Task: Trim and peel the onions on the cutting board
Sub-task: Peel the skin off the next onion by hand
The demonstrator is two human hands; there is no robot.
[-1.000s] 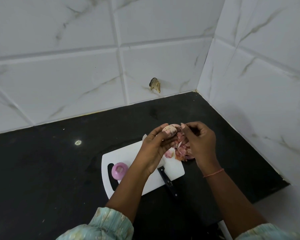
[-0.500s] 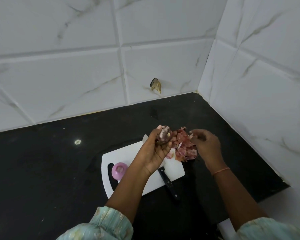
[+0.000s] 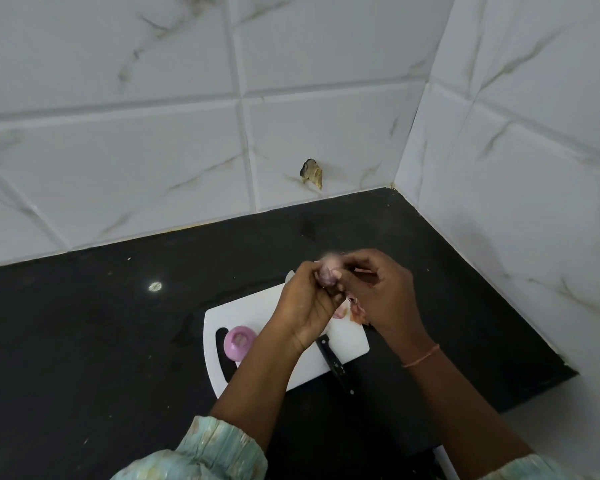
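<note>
My left hand (image 3: 305,299) grips a small purple onion (image 3: 327,276) above the far end of the white cutting board (image 3: 257,306). My right hand (image 3: 381,289) meets it from the right, and its fingertips pinch at the onion's top skin. A peeled pink onion (image 3: 239,342) sits on the board's left end by the handle slot. A pile of pink onion skins (image 3: 355,310) lies under my right hand, mostly hidden. A black-handled knife (image 3: 335,363) lies at the board's near edge, its blade hidden under my left wrist.
The board lies on a black countertop (image 3: 101,341) in a corner of white marble-tiled walls (image 3: 499,168). A chipped brown spot (image 3: 312,173) marks the back wall. The counter's right front edge ends near my right forearm.
My right hand dropped a piece of skin to the right, then came back to the onion and now pinches at its top. The left hand kept the onion raised.
</note>
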